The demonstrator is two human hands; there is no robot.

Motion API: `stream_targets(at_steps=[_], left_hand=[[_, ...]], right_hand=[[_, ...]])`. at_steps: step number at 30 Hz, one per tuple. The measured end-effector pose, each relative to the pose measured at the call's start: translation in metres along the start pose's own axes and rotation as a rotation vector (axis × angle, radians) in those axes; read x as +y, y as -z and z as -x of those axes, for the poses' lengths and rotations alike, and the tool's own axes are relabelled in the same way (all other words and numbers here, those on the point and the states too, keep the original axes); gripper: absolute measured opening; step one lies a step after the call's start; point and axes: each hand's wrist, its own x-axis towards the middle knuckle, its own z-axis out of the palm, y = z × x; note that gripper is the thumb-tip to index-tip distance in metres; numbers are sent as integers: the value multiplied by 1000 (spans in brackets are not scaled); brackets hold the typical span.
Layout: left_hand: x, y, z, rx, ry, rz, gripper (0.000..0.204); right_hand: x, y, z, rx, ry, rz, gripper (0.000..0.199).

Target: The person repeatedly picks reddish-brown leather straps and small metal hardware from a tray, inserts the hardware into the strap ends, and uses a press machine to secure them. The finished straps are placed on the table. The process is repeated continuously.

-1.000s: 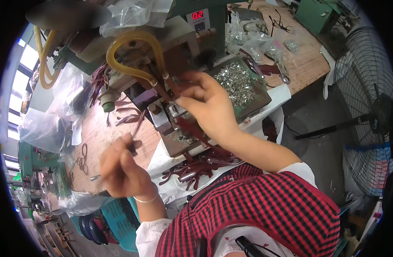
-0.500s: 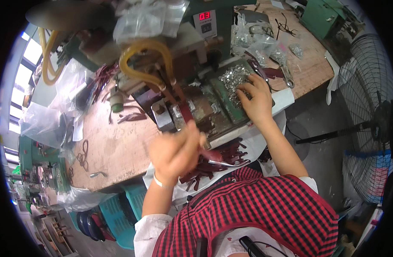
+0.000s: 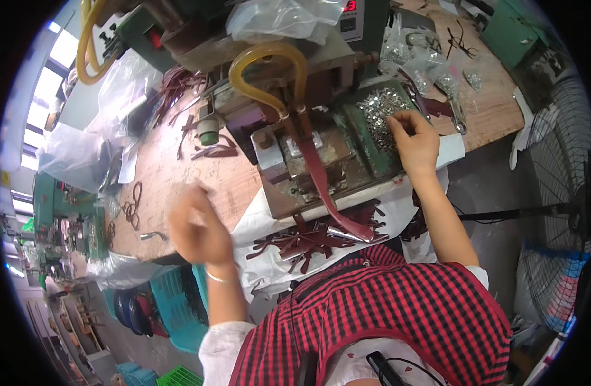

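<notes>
A dark red strap (image 3: 321,180) lies across the green press machine (image 3: 295,148), its metal-tipped end hanging over the front edge. My right hand (image 3: 414,138) rests on the tray of small silver metal parts (image 3: 382,109), fingers bent into the pile. My left hand (image 3: 195,225) is blurred above the wooden bench (image 3: 173,174), left of the machine; whether it holds anything is unclear. A heap of dark red straps (image 3: 308,238) lies on white cloth in front of me.
A yellow hose (image 3: 266,58) loops over the machine. Clear plastic bags (image 3: 83,148) pile at the left. Loose straps (image 3: 212,151) and bags of metal parts (image 3: 430,64) lie on the bench. A floor fan (image 3: 559,161) stands at the right, blue crates (image 3: 173,302) below.
My left hand moved from the strap at the machine's front back left over the bench. My right hand stayed at the tray of metal parts.
</notes>
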Motion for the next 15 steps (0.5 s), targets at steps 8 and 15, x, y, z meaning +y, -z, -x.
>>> stream_targets(at_steps=[8, 15], left_hand=[[-230, -62, 15, -713, 48, -513, 25], [-172, -28, 40, -552, 85, -469, 10]], right_hand=[[-31, -24, -4, -110, 94, -135, 16], [19, 36, 26, 100, 201, 95, 14]])
